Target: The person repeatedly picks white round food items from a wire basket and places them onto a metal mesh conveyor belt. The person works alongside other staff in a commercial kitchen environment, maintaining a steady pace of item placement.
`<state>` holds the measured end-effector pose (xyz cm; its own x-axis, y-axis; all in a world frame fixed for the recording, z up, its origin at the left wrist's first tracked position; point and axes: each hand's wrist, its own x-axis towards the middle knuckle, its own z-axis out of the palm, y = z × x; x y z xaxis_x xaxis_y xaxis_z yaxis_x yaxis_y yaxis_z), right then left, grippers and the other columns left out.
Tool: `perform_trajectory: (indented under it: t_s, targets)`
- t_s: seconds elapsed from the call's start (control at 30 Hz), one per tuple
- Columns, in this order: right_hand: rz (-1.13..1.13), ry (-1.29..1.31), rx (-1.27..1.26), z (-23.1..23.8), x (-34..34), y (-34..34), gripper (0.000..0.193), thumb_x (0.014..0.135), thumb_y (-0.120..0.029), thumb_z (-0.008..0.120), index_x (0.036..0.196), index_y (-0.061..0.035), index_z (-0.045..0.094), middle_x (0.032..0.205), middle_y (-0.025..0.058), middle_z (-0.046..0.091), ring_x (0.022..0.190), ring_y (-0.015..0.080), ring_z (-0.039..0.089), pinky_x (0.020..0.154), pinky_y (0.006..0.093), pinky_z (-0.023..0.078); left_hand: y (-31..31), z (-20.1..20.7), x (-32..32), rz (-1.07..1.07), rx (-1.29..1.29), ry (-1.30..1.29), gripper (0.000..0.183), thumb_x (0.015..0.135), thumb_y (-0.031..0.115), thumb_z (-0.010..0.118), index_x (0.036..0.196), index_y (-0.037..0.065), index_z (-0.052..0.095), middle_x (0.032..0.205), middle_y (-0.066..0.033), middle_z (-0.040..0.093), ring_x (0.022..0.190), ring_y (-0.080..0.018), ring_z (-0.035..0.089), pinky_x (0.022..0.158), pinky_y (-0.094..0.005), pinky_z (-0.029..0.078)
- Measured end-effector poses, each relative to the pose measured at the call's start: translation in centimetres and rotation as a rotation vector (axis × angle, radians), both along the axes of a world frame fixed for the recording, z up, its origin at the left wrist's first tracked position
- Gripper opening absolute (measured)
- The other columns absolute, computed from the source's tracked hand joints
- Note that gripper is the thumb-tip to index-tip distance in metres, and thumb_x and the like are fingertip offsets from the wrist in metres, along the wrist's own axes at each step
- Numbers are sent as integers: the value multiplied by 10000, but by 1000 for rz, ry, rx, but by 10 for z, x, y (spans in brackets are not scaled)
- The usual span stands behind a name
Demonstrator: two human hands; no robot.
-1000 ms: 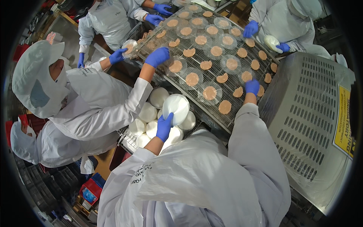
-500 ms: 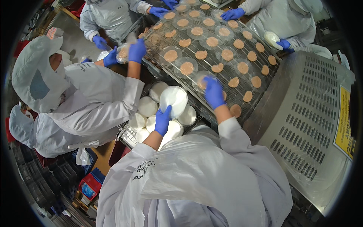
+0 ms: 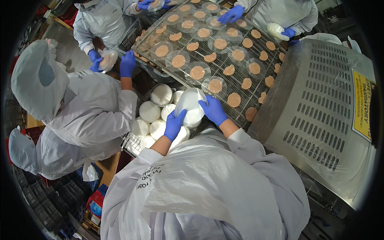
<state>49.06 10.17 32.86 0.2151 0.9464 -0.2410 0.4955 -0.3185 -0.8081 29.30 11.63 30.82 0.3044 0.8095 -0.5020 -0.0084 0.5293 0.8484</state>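
My left hand, gloved in blue, grips a stack of thin round translucent discs from its near left side. The right edge of the same stack is in my right hand, its fingers bent at the top disc. Just beyond, pinkish round patties lie in rows on a wire mesh conveyor. Clear film discs accompany many of the patties, mostly on the left and middle of the mesh. Some patties are broken or misshapen.
Round white stacks fill a wire basket left of my hands. A slotted metal housing covers the conveyor's right end. At left, a co-worker's gloved hand is by the conveyor corner; another co-worker's hand reaches over the far side.
My right hand has come back from a patty at the conveyor's near edge to the disc stack. The stack is lower and farther right. The patties have shifted slightly on the mesh.
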Motion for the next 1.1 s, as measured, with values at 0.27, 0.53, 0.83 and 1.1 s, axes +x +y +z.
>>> perform_trajectory:
  t_s: [0.27, 0.53, 0.83, 1.1]
  targets:
    - [-210, -148, -57, 38, 63, -42, 281, 859, -43, 508, 1126, -24, 591, 1088, 184, 624, 992, 251, 617, 847, 312, 481, -49, -3, -9, 23, -29, 44, 362, 875, 236, 627, 1119, -28, 582, 941, -63, 634, 804, -114, 581, 711, -258, 477]
    - [200, -1008, 54, -64, 61, -60, 368, 787, -78, 528, 1150, -23, 556, 1285, 124, 490, 1253, 291, 384, 1064, 428, 259, -29, -20, -25, 37, -73, 26, 431, 862, 266, 638, 1176, -16, 548, 988, -72, 621, 837, -135, 581, 710, -275, 480]
    - [-59, -611, -69, -17, 47, -74, 369, 812, -259, 615, 1070, 0, 566, 1094, 187, 556, 1062, 307, 511, 968, 418, 372, -7, -26, -16, -40, -47, 27, 355, 869, 245, 631, 1125, 5, 577, 889, -36, 614, 686, -92, 540, 568, -230, 429]
    - [-97, 90, 301, -33, 17, 30, 267, 860, -188, 552, 1047, -7, 610, 893, 158, 656, 825, 279, 635, 747, 355, 495, 5, -15, 2, 101, -6, -65, 334, 883, 229, 615, 1118, -5, 580, 942, -48, 619, 764, -100, 554, 638, -242, 449]
